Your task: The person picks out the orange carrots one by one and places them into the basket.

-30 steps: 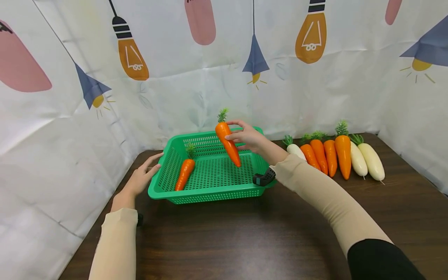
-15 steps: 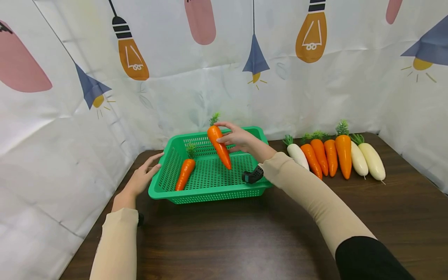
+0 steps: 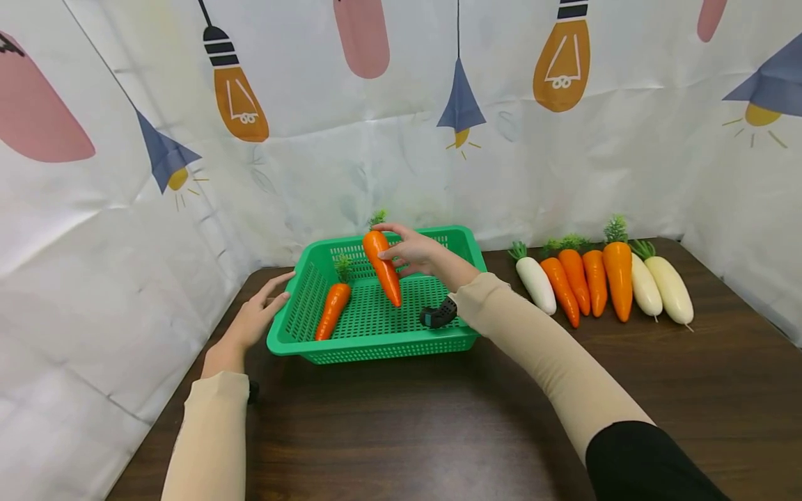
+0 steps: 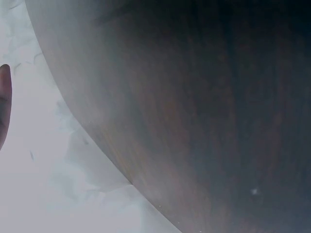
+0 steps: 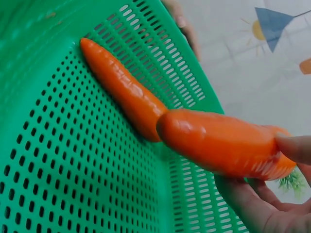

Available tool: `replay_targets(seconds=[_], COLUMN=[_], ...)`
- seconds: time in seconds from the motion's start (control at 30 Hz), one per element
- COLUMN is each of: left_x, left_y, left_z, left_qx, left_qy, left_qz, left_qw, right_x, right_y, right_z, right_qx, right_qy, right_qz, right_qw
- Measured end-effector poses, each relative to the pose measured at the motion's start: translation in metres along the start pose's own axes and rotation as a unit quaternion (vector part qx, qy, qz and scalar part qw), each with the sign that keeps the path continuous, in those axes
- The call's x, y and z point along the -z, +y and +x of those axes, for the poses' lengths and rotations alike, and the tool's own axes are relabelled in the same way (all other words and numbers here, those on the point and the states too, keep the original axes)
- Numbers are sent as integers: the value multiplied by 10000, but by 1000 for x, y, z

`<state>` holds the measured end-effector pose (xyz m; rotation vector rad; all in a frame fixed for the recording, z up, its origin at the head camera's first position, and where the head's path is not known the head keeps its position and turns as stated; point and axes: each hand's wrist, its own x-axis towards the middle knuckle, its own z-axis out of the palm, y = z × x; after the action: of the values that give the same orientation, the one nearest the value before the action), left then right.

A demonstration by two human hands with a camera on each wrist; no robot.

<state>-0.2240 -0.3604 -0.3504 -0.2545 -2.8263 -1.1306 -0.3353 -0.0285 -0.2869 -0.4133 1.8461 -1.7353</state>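
A carrot (image 3: 381, 264) with a green leafy top is gripped near its thick end by my right hand (image 3: 413, 250). It hangs tip down over the inside of a green basket (image 3: 376, 349). In the right wrist view, thumb and fingers pinch the held carrot (image 5: 228, 143) from both sides. Another carrot (image 3: 333, 309) lies in the basket along its left wall, leaves toward the back. At the basket's left rim, my left hand (image 3: 253, 316) touches the edge with extended fingers. Only a sliver of a finger (image 4: 5, 99) shows in the left wrist view.
To the right on the dark wooden table (image 3: 401, 424) lies a row of several carrots (image 3: 618, 278) and white radishes (image 3: 535, 282). A patterned white curtain (image 3: 401, 139) closes off the back and sides.
My right hand has carried the carrot leftward and slightly down over the basket, toward the carrot lying there. The left hand keeps its place at the rim.
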Motion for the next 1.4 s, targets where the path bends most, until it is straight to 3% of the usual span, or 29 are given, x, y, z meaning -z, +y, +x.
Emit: replay_targets(seconds=[0.37,1.0,1.4], left_x=[0,0,-1], left_y=[-2,-4,-4], left_z=[1,1,2], left_qx=[14,1,40], left_qy=[-11,-15,4], left_qz=[-21,-68,-139], left_qw=[10000,10000,9999], right_x=[-9,-23,-27], right_y=[0,4,9], right_z=[14,29,35], right_qx=[-167,-234,-311], right_qy=[-64,60,-135], right_qz=[118,-236,-590], right_qw=[9998,9994,9977])
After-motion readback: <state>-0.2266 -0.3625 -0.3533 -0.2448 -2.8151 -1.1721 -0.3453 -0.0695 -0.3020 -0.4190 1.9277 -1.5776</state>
